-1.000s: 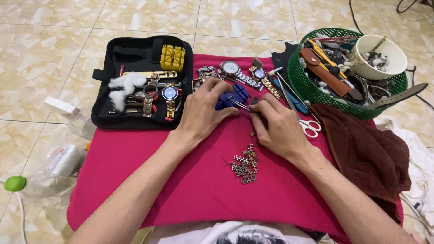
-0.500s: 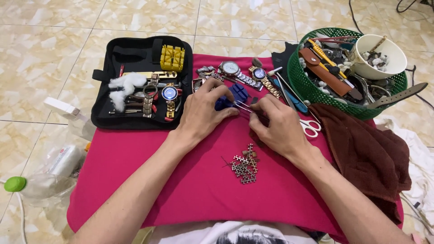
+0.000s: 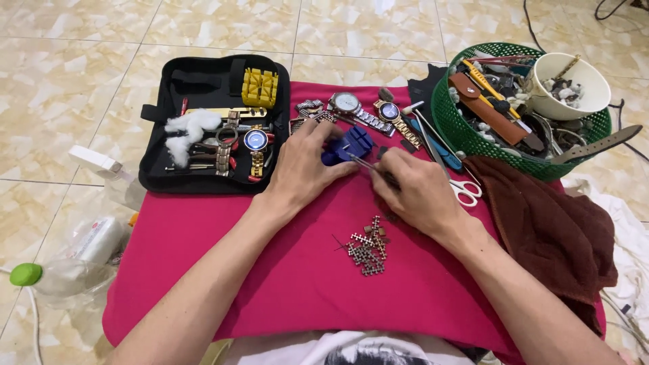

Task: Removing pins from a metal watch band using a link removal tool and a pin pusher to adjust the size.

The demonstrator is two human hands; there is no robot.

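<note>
The left hand (image 3: 305, 165) rests its fingers closed around one blue watch-link tool (image 3: 348, 144) on the red cloth (image 3: 203, 270). The right hand (image 3: 419, 192) pinches one thin metal pin tool (image 3: 368, 164), tip at the blue tool. Near the wrists lies one small heap of loose band links (image 3: 367, 247). Two watches (image 3: 368, 115) lie behind; one black case (image 3: 203, 128), one green basket (image 3: 466, 135), one pair of scissors (image 3: 463, 189)

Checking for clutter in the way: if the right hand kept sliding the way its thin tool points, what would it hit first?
The right hand aims its thin tool up-left, at the blue holder steadied by the left hand. The tip already seems to be at the holder, so that comes first; depth is hard to judge.
</note>
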